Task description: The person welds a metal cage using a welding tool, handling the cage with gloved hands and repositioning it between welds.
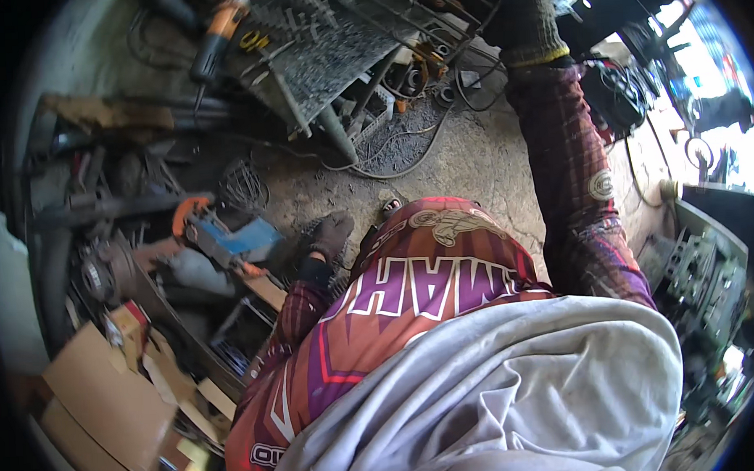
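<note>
My right arm stretches far forward in a plaid sleeve. My right hand (525, 14), in a dark knit glove with a yellow-edged cuff, is beside a dark metal frame (468, 8) at the far edge. Shadow hides its fingers, so I cannot tell whether it grips the frame. My left hand (330, 234), also in a dark glove, is low at my left side, near a blue metal piece (243, 240). Its fingers blend into the dark glove and their pose is unclear.
A metal-topped workbench (344, 60) with scraps stands ahead; an orange and black angle grinder (213, 45) is at its left. Cables (424, 162) cross the concrete floor. Cardboard (106, 399) and scrap metal lie left, a machine with metal parts (694, 264) right.
</note>
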Motion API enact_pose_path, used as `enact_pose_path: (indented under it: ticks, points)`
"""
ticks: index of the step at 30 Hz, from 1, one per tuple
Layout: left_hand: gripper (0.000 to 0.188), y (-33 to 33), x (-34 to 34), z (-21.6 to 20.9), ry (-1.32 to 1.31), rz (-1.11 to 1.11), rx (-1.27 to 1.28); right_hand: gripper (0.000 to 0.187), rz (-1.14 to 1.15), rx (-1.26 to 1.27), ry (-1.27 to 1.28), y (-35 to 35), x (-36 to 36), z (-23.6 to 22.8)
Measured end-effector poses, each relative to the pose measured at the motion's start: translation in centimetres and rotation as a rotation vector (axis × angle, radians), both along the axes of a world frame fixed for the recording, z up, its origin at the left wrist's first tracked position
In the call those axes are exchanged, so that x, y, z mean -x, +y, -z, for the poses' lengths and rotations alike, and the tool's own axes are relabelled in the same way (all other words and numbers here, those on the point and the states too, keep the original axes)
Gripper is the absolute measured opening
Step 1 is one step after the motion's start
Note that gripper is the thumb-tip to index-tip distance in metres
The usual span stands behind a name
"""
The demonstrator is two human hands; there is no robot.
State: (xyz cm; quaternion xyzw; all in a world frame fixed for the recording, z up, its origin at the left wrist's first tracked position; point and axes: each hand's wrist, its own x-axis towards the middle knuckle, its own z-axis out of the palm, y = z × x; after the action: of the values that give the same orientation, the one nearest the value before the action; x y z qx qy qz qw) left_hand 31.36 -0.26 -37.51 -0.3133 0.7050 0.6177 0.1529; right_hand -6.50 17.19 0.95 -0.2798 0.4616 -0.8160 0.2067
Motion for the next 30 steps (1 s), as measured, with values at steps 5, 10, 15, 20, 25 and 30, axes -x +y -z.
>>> enact_pose_path:
  ticks: [5,10,15,20,25,30]
  points:
    - [0.030,-0.6,13.1,-19.9,0.611,-0.134,-0.153,0.057,-0.091,0.047,-0.098,2.3,-0.7,0.0]
    - [0.041,-0.6,19.5,-31.0,0.635,-0.240,-0.571,0.060,-0.100,0.047,-0.147,4.0,-2.1,0.4]
    - [0.045,1.2,21.0,-33.2,0.435,-0.248,-0.934,0.062,-0.117,0.039,-0.167,5.2,-2.5,0.7]
    - [0.040,3.1,22.1,-33.5,0.386,-0.321,-1.176,0.065,-0.110,0.026,-0.175,6.4,-2.6,0.7]
    - [0.032,2.0,22.9,-31.3,0.379,-0.251,-1.354,0.068,-0.127,0.034,-0.188,6.6,-2.6,0.4]
    - [0.033,3.2,24.0,-30.8,0.397,-0.350,-1.209,0.071,-0.131,0.048,-0.230,7.3,-2.5,1.0]
